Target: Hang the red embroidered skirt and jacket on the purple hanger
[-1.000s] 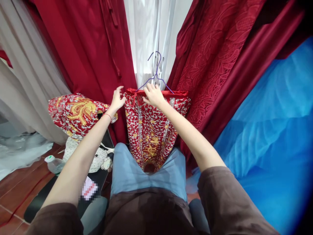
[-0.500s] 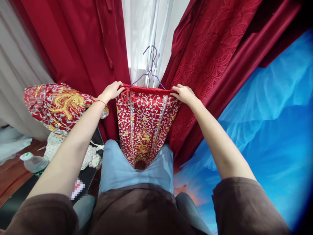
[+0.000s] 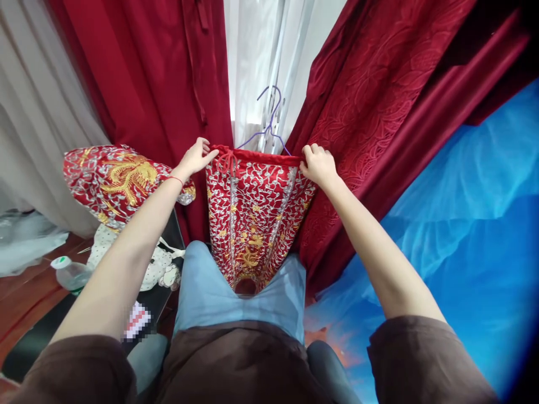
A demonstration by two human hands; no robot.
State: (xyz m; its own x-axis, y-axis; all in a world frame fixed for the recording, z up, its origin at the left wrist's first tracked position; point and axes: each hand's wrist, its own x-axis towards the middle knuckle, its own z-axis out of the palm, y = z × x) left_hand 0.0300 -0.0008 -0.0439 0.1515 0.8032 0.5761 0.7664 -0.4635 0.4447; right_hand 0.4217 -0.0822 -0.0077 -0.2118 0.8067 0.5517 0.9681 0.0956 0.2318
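Embroidered red skirt [image 3: 259,207] on a purple hanger [image 3: 269,128]

Silver-and-gold patterned, it hangs between both hands, left fingers [image 3: 201,150] and right fingers [image 3: 309,154] pinched on opposite ends of its waistband.

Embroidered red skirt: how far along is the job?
Looks done: the purple hanger is set at the waistband. In hand: left hand and right hand hold the waistband's ends. Probably left: releasing it, then the other embroidered garment, which shows no hanger.
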